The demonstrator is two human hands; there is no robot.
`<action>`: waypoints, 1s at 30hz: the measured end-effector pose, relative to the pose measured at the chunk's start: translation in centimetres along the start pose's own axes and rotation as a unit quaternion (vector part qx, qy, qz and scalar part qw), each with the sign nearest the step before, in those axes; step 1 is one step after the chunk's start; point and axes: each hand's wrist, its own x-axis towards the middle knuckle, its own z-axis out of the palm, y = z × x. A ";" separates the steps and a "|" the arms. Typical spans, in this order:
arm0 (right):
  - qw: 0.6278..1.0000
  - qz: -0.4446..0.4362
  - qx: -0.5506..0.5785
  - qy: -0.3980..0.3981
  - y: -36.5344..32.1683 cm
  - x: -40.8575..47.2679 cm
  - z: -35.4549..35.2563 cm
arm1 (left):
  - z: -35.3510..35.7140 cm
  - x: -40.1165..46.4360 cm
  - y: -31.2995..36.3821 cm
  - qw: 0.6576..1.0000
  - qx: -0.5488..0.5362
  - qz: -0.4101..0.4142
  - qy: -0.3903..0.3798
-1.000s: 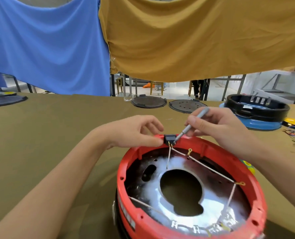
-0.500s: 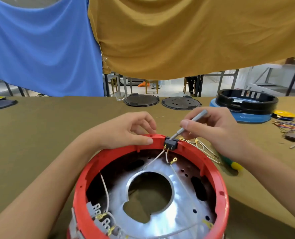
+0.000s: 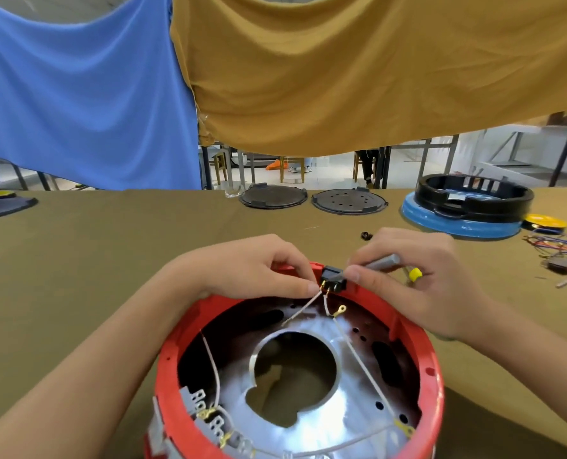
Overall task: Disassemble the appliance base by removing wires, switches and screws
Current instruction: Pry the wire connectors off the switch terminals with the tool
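While the left hand (image 3: pixel 259 273) grips the red base's (image 3: pixel 418 346) far rim, thumb beside the black switch (image 3: pixel 332 280), the right hand (image 3: pixel 418 276) pinches a grey tool (image 3: pixel 383 261) lying sideways, tip leftward at the switch.

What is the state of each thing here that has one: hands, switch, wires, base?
left hand: pinches the switch
right hand: holds a grey tool, thumb on switch
black switch: seated in the rim
white wires: attached to switch
red base: open, plate exposed
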 end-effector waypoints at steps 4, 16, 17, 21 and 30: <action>1.000 -0.013 -0.019 -0.016 -0.2 -0.3 -0.4 | -0.6 0.6 1.1 0.998 0.027 -0.044 -0.022; 0.996 0.079 0.034 -0.009 -0.1 -1.0 -0.6 | 2.0 1.5 1.1 0.993 -0.036 -0.057 0.098; 0.994 0.093 0.048 -0.008 -0.1 -1.0 -0.5 | 2.1 1.5 1.2 0.993 -0.037 -0.054 0.097; 0.982 0.144 0.123 0.002 0.2 -0.7 -0.2 | 2.0 1.4 1.0 0.993 -0.046 -0.049 0.093; 0.992 0.114 0.047 -0.003 -0.5 -0.9 -0.2 | 2.0 1.1 1.1 0.993 -0.049 -0.071 0.082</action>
